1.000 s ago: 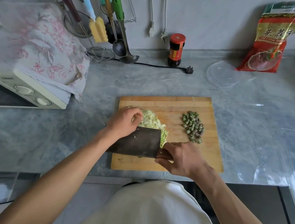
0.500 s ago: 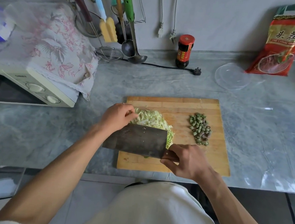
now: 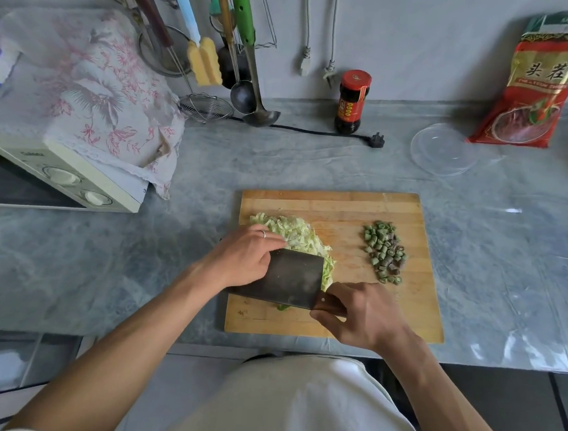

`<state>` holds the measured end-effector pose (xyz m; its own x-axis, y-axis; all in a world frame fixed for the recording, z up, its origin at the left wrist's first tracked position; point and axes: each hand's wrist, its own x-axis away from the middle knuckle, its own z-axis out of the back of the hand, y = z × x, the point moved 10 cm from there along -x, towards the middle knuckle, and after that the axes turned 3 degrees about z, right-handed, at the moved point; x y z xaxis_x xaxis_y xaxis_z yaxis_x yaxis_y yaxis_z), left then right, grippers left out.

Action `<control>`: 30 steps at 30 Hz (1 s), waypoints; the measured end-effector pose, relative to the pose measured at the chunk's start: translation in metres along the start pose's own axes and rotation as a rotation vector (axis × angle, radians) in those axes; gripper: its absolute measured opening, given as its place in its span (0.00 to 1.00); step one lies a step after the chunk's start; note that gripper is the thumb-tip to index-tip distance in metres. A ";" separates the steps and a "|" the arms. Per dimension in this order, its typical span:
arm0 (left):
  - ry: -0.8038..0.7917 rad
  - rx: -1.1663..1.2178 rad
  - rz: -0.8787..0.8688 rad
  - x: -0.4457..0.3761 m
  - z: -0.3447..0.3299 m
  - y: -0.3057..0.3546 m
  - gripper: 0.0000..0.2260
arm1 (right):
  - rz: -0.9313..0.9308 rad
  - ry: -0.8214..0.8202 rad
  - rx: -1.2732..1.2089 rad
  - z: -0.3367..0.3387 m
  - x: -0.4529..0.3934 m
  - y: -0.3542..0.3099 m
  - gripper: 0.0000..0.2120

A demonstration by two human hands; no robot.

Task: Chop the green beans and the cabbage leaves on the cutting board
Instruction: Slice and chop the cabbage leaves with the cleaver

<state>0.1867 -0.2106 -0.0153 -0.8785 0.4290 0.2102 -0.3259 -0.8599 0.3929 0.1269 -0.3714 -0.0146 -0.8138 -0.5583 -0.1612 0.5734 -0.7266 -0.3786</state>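
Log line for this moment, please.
right hand grips cleaver | left hand steadies cabbage | green beans already chopped | cutting board

The cleaver (image 3: pixel 288 278) blade hid part of the cabbage (image 3: pixel 296 235) and its own cutting edge. The left hand (image 3: pixel 242 256) covered the cabbage's near-left end. The microwave (image 3: pixel 41 175) ran off the left edge, and the red packet (image 3: pixel 537 85) was cut off at the right.
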 end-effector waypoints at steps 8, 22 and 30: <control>0.721 0.095 -0.009 0.034 0.103 -0.001 0.16 | -0.182 -0.037 -0.291 -0.005 -0.003 0.022 0.21; 0.745 0.338 0.092 0.018 0.048 0.010 0.20 | -0.805 -0.020 -1.266 -0.019 -0.004 0.021 0.21; 0.480 0.083 -0.130 0.000 0.003 0.023 0.21 | -0.925 0.050 -1.814 -0.015 -0.007 0.020 0.24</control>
<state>0.1799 -0.2295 -0.0032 -0.9003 0.3387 -0.2734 -0.4318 -0.7744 0.4625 0.1423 -0.3763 -0.0349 -0.7672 -0.2992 0.5673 -0.6383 0.4424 -0.6299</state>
